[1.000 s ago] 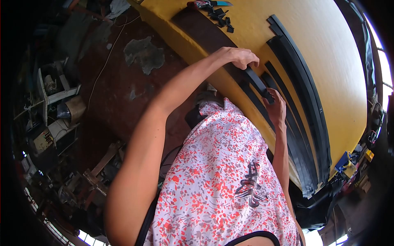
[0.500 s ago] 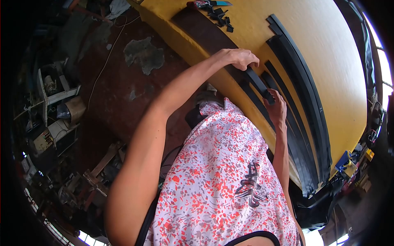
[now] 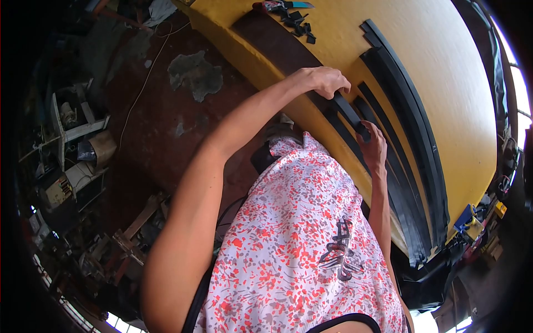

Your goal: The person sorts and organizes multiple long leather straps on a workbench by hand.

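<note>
A short black strip (image 3: 348, 112) stretches between my two hands over the edge of the yellow-covered table (image 3: 455, 77). My left hand (image 3: 328, 82) is closed on its upper end, with the fingers bent downward. At the lower end, where the strip seems to curl over, my right hand (image 3: 374, 145) pinches it between thumb and fingers. Below and beside the hands lie several long black strips (image 3: 408, 116), roughly parallel along the table. A dark brown band (image 3: 277, 43) runs along the table edge beneath my left hand.
Small black offcuts (image 3: 298, 25) lie at the table's top, beside a red-and-teal tool (image 3: 283, 6). A blue tape dispenser (image 3: 466, 217) stands at the lower right. Wooden frames (image 3: 83, 130) and clutter fill the left; a cable (image 3: 145, 77) crosses the floor.
</note>
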{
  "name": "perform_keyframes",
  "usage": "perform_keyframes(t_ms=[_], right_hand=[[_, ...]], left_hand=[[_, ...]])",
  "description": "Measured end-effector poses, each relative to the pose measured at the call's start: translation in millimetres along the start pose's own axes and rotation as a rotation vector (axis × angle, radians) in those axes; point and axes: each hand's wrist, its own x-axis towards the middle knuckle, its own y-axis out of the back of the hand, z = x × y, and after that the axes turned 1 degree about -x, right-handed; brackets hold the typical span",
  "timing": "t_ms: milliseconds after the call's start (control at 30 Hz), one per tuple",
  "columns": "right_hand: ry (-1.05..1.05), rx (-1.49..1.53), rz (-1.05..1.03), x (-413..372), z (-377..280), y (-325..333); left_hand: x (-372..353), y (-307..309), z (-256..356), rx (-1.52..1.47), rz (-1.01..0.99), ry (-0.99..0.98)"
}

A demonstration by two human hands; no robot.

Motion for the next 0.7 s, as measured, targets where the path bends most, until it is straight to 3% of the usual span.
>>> perform_keyframes(t_ms=[200, 700], right_hand=[[0.000, 0.006, 0.010, -0.3, -2.9, -1.5], [-0.045, 0.121, 0.028, 1.7, 0.1, 5.9]], left_hand=[[-3.7, -26.8, 3.7, 0.311, 0.211, -0.146], [25.4, 32.8, 28.7, 0.034, -0.029, -0.126]])
